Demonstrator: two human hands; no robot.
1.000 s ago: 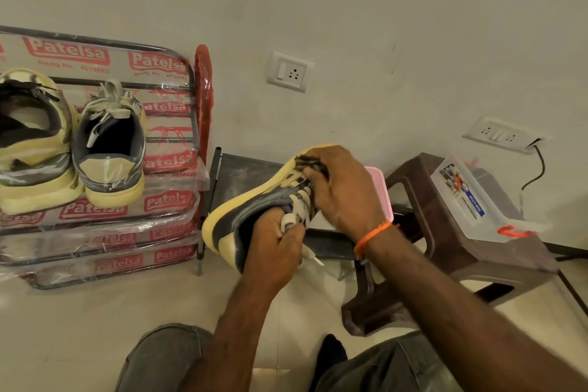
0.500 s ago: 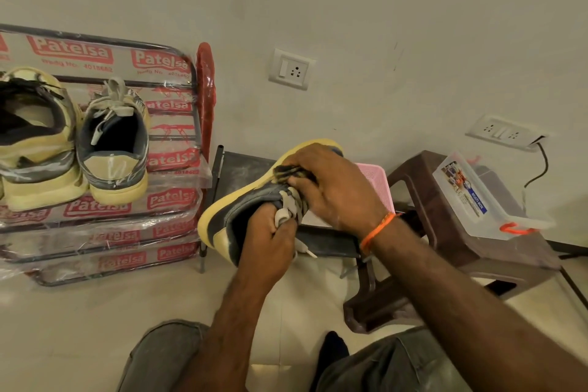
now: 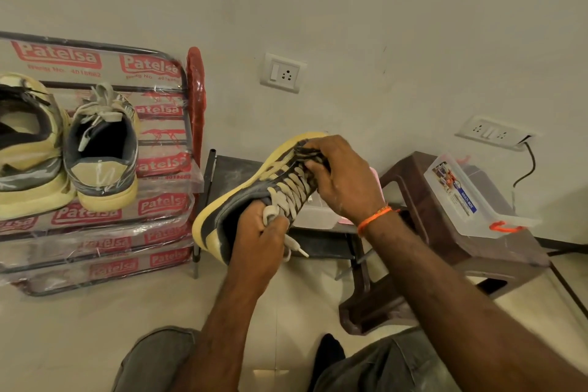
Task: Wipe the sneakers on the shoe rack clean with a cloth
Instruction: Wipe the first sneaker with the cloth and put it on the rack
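A grey-and-black sneaker (image 3: 251, 192) with a yellowed sole and pale laces is held up in front of me, tilted with its toe up and to the right. My left hand (image 3: 257, 239) grips it at the collar, fingers curled over the upper laces. My right hand (image 3: 345, 178) pinches a dark striped cloth (image 3: 308, 153) against the front of the lacing near the toe. Two more sneakers (image 3: 101, 156) (image 3: 28, 149) stand heel-out on the top shelf of the plastic-wrapped shoe rack (image 3: 159, 165) at the left.
A brown plastic stool (image 3: 445, 251) stands at the right with a clear lidded box (image 3: 461, 197) on top. Behind the held shoe are a dark metal stand (image 3: 235, 172) and a white container (image 3: 318, 216). Wall sockets (image 3: 283, 73) (image 3: 490, 132) and a cable (image 3: 528, 169) are on the wall. My knees fill the bottom edge.
My right hand has slid the cloth up the shoe toward the toe, uncovering more of the laces. My left hand keeps its grip at the collar.
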